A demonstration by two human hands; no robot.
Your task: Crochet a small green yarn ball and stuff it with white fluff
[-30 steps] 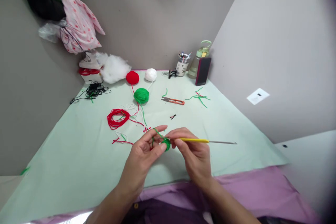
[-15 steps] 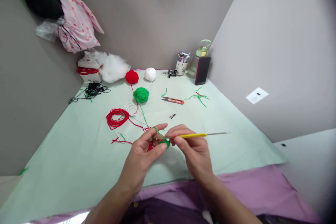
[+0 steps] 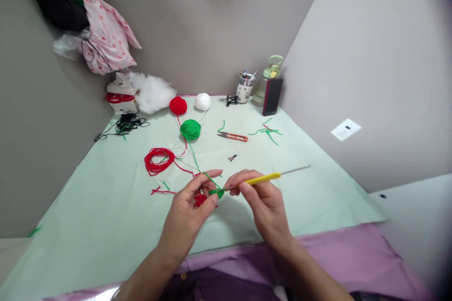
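My left hand [image 3: 190, 202] pinches a small red and green crochet piece [image 3: 200, 198] between thumb and fingers. Green yarn runs over its raised index finger from the green yarn ball [image 3: 190, 130]. In my right hand [image 3: 261, 200] is a crochet hook [image 3: 263, 178] with a yellow handle, gripped like a pen. One metal end reaches the green edge of the piece; the other points out to the right, tilted upward. Whether a loop sits on the hook tip is too small to tell.
Beyond my hands lie a red yarn coil [image 3: 158, 161], orange thread snips [image 3: 232, 136], a small clip [image 3: 232, 157] and green yarn scraps [image 3: 270, 130]. Red [image 3: 178, 105] and white [image 3: 202, 101] yarn balls, stuffing [image 3: 155, 94], a pen cup [image 3: 245, 88], a bottle [image 3: 261, 89] and a phone [image 3: 273, 97] stand farther back.
The crochet hook has tilted, its free end rising, and its working tip has drawn back right from the left fingers. More of the red part now shows beside my left thumb.
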